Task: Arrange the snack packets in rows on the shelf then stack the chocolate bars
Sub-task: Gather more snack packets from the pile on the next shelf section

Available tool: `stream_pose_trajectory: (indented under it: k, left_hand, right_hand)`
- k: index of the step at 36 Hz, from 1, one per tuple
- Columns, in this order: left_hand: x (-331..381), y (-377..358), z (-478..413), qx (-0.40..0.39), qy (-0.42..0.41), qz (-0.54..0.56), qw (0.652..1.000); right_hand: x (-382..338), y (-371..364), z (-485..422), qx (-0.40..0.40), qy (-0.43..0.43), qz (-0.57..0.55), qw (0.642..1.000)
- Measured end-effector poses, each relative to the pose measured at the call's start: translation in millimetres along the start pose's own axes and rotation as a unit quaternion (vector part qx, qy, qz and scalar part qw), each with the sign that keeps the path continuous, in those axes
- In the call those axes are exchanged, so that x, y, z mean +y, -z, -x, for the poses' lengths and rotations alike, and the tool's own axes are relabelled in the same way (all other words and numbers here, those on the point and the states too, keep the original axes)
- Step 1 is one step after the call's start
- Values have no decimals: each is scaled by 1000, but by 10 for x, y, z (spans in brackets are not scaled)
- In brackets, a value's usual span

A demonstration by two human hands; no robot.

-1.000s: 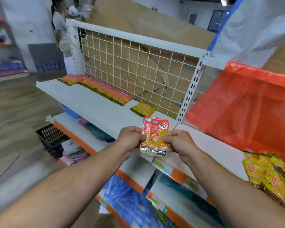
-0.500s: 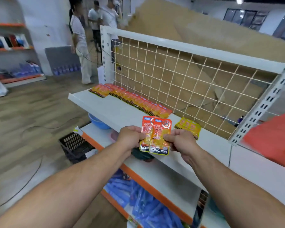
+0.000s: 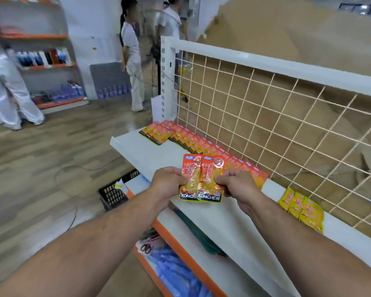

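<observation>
We've shifted left along the shelf. Left hand & right hand w/ the two packets are now right in front of the orange row. Yellow packets are now off to our right. The red sheet is out of view, and ppl in white have come in at back left.
</observation>
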State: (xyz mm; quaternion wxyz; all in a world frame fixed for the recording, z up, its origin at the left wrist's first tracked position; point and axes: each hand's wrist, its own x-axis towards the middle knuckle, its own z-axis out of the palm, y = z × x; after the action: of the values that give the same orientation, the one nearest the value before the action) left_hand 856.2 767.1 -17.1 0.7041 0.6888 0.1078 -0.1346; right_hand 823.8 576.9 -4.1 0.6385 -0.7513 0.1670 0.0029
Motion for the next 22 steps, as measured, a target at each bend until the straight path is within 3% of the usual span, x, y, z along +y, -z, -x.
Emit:
stream_pose_trajectory:
  k: [8, 22]
  left_hand:
    - [264, 96, -547, 14, -12, -8, 1000]
    - [387, 458, -1540, -16, -1, -58, 998]
  right_hand:
    - [-195, -193, -618, -16, 26, 41, 999]
    - [-224, -697, -1424, 8, -13, 52, 999]
